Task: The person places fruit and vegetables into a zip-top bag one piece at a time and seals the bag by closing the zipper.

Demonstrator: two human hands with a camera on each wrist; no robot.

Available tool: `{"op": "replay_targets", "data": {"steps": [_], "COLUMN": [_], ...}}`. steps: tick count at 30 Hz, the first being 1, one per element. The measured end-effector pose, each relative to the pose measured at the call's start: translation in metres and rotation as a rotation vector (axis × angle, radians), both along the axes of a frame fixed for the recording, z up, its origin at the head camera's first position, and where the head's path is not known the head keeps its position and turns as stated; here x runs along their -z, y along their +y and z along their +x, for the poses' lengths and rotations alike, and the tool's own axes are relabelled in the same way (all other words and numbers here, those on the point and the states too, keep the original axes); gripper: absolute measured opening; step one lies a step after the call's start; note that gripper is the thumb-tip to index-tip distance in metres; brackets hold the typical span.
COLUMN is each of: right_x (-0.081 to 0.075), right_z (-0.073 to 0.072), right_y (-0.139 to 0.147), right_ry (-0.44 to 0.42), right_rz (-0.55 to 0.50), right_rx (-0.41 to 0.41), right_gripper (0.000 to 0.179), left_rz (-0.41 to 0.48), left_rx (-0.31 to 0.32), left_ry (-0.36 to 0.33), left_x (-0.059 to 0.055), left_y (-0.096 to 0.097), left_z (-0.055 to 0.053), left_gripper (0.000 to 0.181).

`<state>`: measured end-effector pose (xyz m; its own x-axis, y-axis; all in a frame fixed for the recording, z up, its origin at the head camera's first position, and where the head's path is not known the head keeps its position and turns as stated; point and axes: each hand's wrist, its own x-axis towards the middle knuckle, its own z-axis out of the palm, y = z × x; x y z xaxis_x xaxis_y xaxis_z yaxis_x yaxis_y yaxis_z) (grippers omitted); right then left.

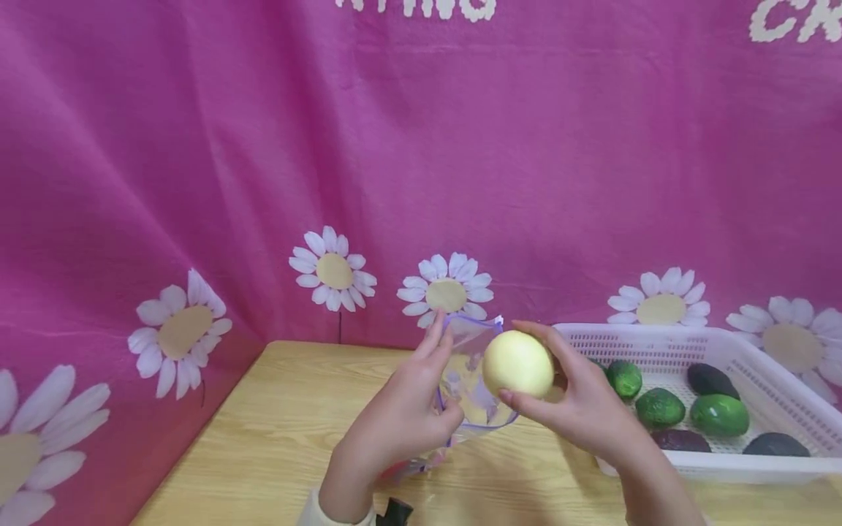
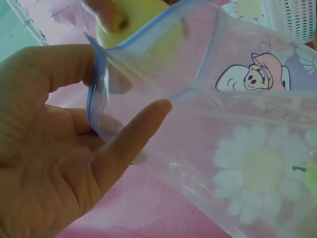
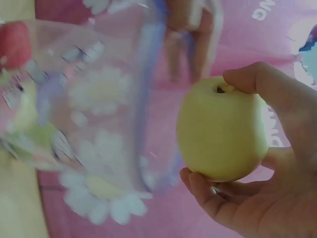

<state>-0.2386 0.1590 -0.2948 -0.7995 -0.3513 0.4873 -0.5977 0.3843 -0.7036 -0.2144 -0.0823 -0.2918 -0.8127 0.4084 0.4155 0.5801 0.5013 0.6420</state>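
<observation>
My right hand (image 1: 585, 409) grips a pale yellow apple (image 1: 518, 364), thumb on one side and fingers on the other. The apple is at the mouth of a clear zip bag (image 1: 465, 332) with a purple-blue seal and printed cartoon figures. My left hand (image 1: 404, 405) holds the bag by its rim; in the left wrist view its thumb (image 2: 141, 131) lies along the bag's wall and other fingers are behind the seal strip. The bag's mouth is spread apart. Inside the bag, a red fruit (image 3: 14, 44) and a green fruit (image 2: 311, 178) show partly through the plastic.
A white perforated basket (image 1: 717, 467) stands on the wooden table (image 1: 316, 394) to the right, with several green and dark avocado-like fruits (image 1: 720, 415) in it. A pink cloth (image 1: 526, 146) with white daisies hangs behind the table. A small black object (image 1: 397, 510) is by the left wrist.
</observation>
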Motion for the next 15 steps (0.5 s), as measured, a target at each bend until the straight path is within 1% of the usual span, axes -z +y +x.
{"op": "replay_targets", "data": {"steps": [4, 6, 8, 11, 13, 15], "right_x": [0.020, 0.027, 0.030, 0.032, 0.032, 0.032], "right_z": [-0.004, -0.007, -0.009, -0.012, -0.012, -0.011], "right_y": [-0.016, -0.022, -0.026, -0.029, -0.029, -0.029], "right_ry": [-0.029, -0.017, 0.031, 0.126, 0.154, 0.165], "right_rz": [-0.047, -0.046, -0.003, 0.080, 0.130, 0.170], "right_rx": [-0.068, -0.094, -0.071, 0.003, 0.045, 0.062], "right_gripper": [0.072, 0.071, 0.072, 0.075, 0.076, 0.077], "left_rz": [-0.006, -0.016, -0.023, -0.025, -0.022, -0.025], "left_rx": [0.040, 0.042, 0.034, 0.009, -0.009, -0.023], "left_ry": [-0.016, -0.012, 0.010, 0.037, 0.040, 0.034], "left_x": [0.004, 0.005, 0.005, 0.003, 0.002, 0.000], "left_y": [0.004, 0.004, 0.004, 0.003, 0.002, 0.000], "left_z": [-0.001, -0.001, -0.002, -0.002, -0.002, -0.001], "left_gripper": [0.086, 0.087, 0.089, 0.090, 0.090, 0.089]}}
